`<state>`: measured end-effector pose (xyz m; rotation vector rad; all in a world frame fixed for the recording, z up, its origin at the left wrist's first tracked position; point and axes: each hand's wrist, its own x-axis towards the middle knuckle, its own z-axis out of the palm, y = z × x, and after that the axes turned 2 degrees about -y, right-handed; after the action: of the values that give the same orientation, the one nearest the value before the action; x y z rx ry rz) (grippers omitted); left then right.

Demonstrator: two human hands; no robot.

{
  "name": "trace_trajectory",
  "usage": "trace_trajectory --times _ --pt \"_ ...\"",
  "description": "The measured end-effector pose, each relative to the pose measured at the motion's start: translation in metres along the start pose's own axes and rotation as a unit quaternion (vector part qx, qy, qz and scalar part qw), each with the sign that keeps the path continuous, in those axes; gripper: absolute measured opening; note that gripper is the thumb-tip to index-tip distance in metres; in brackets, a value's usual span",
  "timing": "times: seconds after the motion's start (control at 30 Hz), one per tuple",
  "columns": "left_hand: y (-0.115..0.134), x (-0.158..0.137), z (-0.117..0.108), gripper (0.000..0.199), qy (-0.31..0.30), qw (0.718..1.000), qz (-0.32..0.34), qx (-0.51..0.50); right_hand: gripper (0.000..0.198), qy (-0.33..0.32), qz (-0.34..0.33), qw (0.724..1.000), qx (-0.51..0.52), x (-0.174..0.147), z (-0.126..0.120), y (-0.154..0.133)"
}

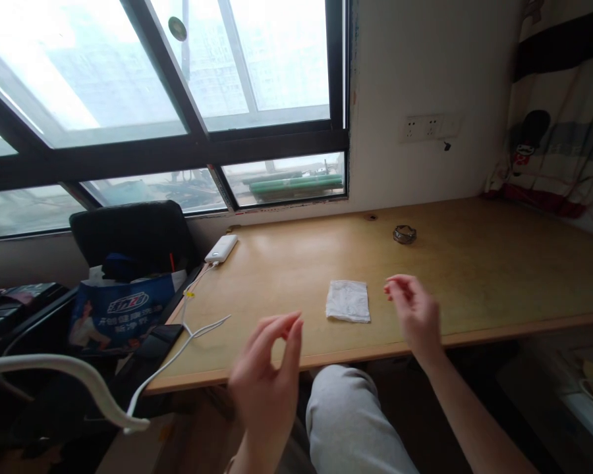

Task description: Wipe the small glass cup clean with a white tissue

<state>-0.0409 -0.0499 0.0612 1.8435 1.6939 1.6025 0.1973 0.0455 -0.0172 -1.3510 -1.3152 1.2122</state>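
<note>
A folded white cloth (348,301) lies flat on the wooden table (286,263), between my two hands. Left of the cloth, my left hand (269,368) is held up near the table's front edge. Its thumb and index finger curve into a ring with their tips pinched together, and nothing shows between them. My right hand (415,313) hovers just right of the cloth, apart from it. The fingers there are curled in towards the thumb, with nothing visible in the grip.
A glass ashtray-like dish (404,234) stands towards the back of the table. At the left edge are a white power bank (221,249), a white cable (205,328) and a dark phone-like slab (159,343). A blue bag (121,316) sits beside the table on a black chair (133,230).
</note>
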Motion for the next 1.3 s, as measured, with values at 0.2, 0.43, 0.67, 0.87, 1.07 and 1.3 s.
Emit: trace_trajectory --times 0.2,0.43,0.67,0.87,1.07,1.3 --pt "-0.105 0.047 0.138 0.031 -0.192 0.974 -0.039 0.11 0.025 0.125 -0.076 0.921 -0.362 0.076 0.038 0.032" --pt "-0.14 0.097 0.195 0.033 -0.342 0.935 -0.071 -0.055 0.016 -0.01 -0.106 0.987 -0.117 0.132 0.036 0.042" --pt "-0.141 0.087 0.192 0.035 -0.268 0.903 -0.185 -0.281 0.033 -0.059 0.005 0.954 0.293 0.118 0.027 0.036" --pt "-0.136 0.094 0.186 0.041 -0.199 0.856 -0.27 -0.394 0.034 -0.096 0.043 0.961 0.257 0.122 0.028 0.041" --pt "-0.136 0.09 0.187 0.038 -0.307 0.807 -0.296 -0.408 0.03 -0.055 0.014 0.95 0.307 0.122 0.029 0.04" --pt "-0.141 0.095 0.186 0.028 -0.247 0.808 -0.298 -0.444 0.023 -0.054 0.009 0.958 0.281 0.123 0.025 0.039"
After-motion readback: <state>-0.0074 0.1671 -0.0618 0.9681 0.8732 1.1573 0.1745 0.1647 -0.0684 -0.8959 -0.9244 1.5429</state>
